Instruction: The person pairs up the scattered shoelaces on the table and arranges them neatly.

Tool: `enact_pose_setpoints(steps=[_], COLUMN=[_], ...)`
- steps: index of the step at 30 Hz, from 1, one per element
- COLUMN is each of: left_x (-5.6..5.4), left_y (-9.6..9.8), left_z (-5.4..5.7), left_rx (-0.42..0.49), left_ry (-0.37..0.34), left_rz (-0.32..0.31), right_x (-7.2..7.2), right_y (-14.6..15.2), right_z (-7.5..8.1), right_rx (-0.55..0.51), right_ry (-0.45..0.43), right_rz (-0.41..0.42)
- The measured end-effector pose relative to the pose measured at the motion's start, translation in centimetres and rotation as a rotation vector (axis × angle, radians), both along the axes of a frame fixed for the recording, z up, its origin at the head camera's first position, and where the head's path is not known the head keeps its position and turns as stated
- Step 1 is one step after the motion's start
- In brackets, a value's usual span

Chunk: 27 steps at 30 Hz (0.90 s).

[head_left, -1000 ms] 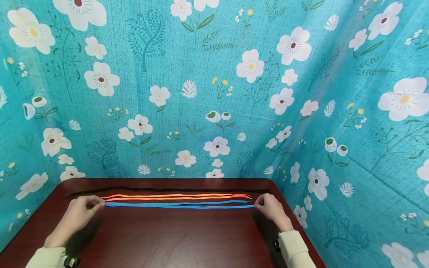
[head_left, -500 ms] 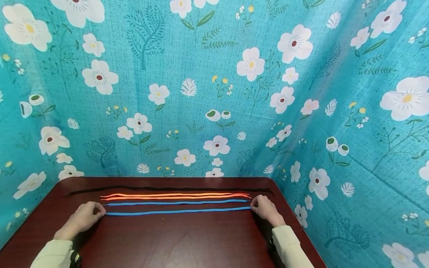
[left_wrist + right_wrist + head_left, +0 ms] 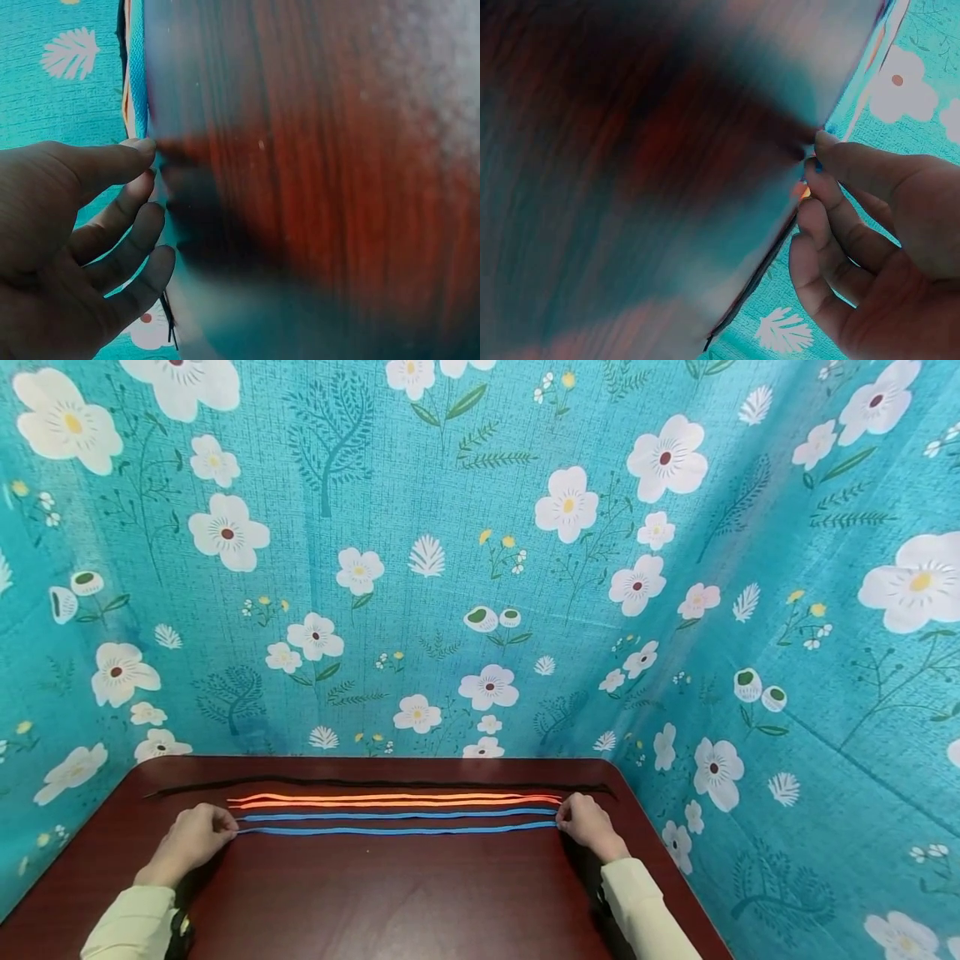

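A blue shoelace [image 3: 397, 832] lies stretched from left to right, nearest the body. Its left end is pinched between thumb and index finger of my left hand [image 3: 197, 842]. My right hand [image 3: 590, 825] pinches the other end in the same way. Just behind runs a second blue shoelace [image 3: 397, 815], nearly parallel. In the left wrist view, the blue lace [image 3: 138, 67] leads up from the thumb tip, the other fingers loosely bent. The right wrist view has the thumb and index finger of the right hand [image 3: 877, 232] meeting at the table's edge, hiding most of the lace end.
Two orange shoelaces [image 3: 405, 797] lie side by side behind the blue ones. Farther back, a longer black shoelace [image 3: 420, 782] stretches near the far edge. The dark red-brown table [image 3: 420, 902] meets a teal flowered curtain [image 3: 420, 635] at its back and right.
Both hands drew the front blue shoelace toward the body, parting it from the second blue one at the left. Since half a second ago, it has shifted slightly back toward that one.
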<state>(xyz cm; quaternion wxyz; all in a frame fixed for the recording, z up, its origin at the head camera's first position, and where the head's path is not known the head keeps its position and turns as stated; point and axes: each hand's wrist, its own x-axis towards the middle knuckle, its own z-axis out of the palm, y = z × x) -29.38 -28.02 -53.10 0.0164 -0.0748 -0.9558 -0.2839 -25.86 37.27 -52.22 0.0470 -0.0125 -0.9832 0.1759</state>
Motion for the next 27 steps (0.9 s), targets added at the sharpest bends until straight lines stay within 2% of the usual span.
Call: enact_pose_setpoints(steps=[4, 20, 27], left_x=[-0.22, -0.47, -0.63], left_y=[0.01, 0.08, 0.15], left_z=[-0.21, -0.21, -0.16], left_rx=[0.013, 0.035, 0.040], left_ry=[0.016, -0.018, -0.033], left_rz=[0.007, 0.060, 0.057], right_x=[-0.16, -0.58, -1.04], right_y=[-0.10, 0.10, 0.36], right_z=[0.05, -0.05, -0.25], right_rx=[0.004, -0.036, -0.038], right_ry=[0.001, -0.026, -0.014], right_rz=[-0.026, -0.047, -0.077])
